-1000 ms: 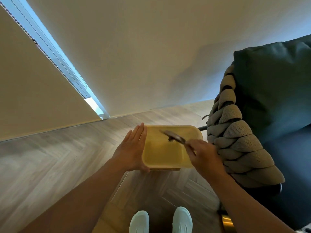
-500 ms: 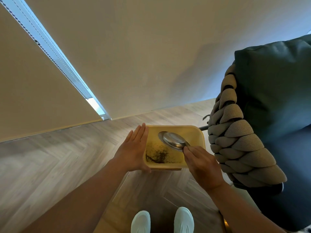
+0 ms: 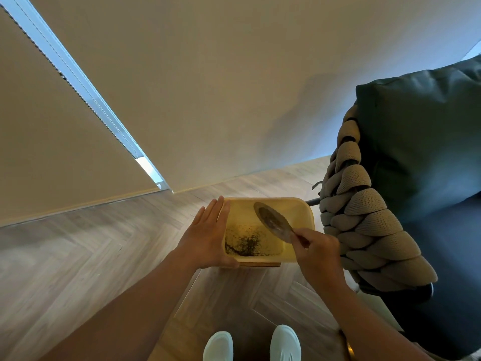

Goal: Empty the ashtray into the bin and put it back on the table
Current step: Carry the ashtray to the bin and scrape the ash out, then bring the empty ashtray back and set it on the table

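Right hand (image 3: 316, 252) fingers pinch the ashtray (image 3: 273, 221), tilted over the bin (image 3: 291, 204). Left hand (image 3: 205, 239) flat against bin's side, fingers together. Ash (image 3: 244, 242) inside.

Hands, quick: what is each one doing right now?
Left hand: open, flat against the side of the yellow bin, thumb under its near edge.
Right hand: closed on the metal ashtray, tilted over the bin.
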